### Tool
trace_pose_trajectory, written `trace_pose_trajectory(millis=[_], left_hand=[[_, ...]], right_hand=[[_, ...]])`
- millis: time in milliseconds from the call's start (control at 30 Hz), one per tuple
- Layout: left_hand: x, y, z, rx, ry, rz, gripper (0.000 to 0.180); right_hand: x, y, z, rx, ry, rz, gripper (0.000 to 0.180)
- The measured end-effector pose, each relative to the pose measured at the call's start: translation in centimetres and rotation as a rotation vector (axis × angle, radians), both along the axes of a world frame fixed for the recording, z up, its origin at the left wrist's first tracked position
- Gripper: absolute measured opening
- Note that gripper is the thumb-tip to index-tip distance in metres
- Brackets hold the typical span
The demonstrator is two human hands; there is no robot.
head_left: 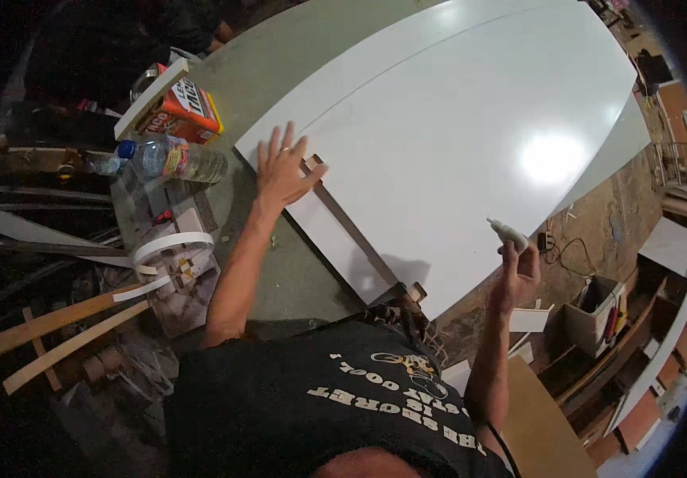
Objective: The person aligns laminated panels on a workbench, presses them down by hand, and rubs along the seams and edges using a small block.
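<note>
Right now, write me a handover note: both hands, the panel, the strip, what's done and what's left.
Left hand: flat, fingers spread, pressing the corner of the large white panel beside the thin wooden strip along its near edge.
Right hand: raised off the panel, gripping a small white squeeze bottle, nozzle up.
Done: the strip lies along the edge.
Left: cannot tell whether anything has been squeezed onto it; check first.

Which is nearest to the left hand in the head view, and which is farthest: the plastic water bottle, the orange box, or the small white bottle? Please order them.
From the left hand:
1. Plastic water bottle, lying on its side just to the hand's left.
2. Orange box, further left and up, behind the bottle.
3. Small white bottle, far to the right, held up in the right hand.
</note>
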State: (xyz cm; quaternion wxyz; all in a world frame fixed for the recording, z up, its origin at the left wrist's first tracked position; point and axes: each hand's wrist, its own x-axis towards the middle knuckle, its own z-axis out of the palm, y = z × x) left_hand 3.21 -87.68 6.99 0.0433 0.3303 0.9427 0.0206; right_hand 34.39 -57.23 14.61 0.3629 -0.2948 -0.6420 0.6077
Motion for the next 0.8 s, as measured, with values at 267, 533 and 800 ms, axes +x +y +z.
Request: trace_pose_trajectory(millis=[267,533,800], left_hand=[[11.9,-6.9,-1.3,0.077,-0.132,0.603,0.085],[30.0,-1.8,-7.1,0.243,-0.197,0.980,0.073],[37.5,3.6,-1.8,0.068,-0.221,1.336,0.069]], right_hand=[[11.0,7.6,-2.1,-0.075,-0.058,-0.141,0.015],[25.2,21.4,-5.7,-0.353,0.186,-0.129,0.016],[42.3,34.0,-8.0,-0.471,0.196,-0.471,0.016]])
